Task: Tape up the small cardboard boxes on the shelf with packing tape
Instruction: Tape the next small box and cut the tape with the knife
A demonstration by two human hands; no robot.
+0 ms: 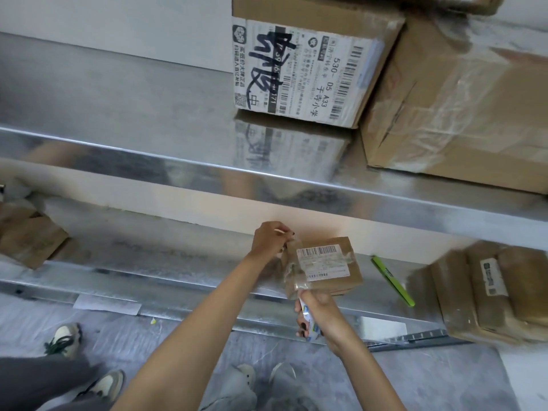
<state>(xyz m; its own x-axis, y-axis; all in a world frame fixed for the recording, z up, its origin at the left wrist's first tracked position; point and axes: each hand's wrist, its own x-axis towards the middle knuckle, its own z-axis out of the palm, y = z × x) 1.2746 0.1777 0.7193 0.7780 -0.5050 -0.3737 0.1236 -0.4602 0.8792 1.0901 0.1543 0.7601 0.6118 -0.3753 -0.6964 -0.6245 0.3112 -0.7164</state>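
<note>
Right hand [321, 312] grips roll [308, 321]; left hand [269, 239] pinches tape [292, 274], box [335, 264] edge.

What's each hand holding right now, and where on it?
Left hand pinches the free end of the clear tape at the far corner of the small box. Right hand has its grip round the tape roll.

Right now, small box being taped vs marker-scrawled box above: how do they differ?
The small box: lower shelf, tape held over it by left hand and right hand; scrawled box: upper shelf, untouched. It is smaller, its label unmarked; scrawled box's label bears black marker. Both: brown cardboard, barcoded labels.
</note>
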